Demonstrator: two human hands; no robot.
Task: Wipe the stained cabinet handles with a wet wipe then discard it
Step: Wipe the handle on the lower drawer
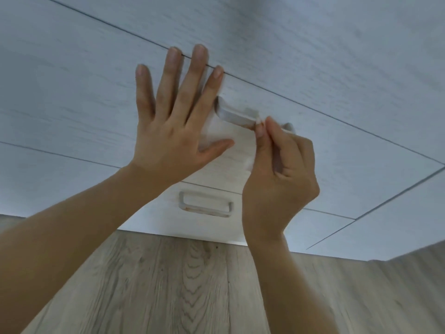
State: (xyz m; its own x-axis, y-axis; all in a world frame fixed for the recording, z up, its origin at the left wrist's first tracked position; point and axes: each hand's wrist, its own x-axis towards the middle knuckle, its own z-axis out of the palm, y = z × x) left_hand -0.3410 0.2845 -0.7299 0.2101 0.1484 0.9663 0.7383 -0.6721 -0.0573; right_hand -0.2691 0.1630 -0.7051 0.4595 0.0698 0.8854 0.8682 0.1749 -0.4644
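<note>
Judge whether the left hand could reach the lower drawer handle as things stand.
Probably yes: the left hand lies flat and holds nothing, and the lower handle shows unobstructed between both forearms, below the upper handle.

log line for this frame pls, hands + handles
phase=wiping upper handle | right hand=pinching wet wipe at handle | left hand=flat on drawer front | lower handle=brownish marks, untouched

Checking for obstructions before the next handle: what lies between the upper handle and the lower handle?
In the head view, only bare drawer front and a seam separate the upper handle from the lower handle.
</note>
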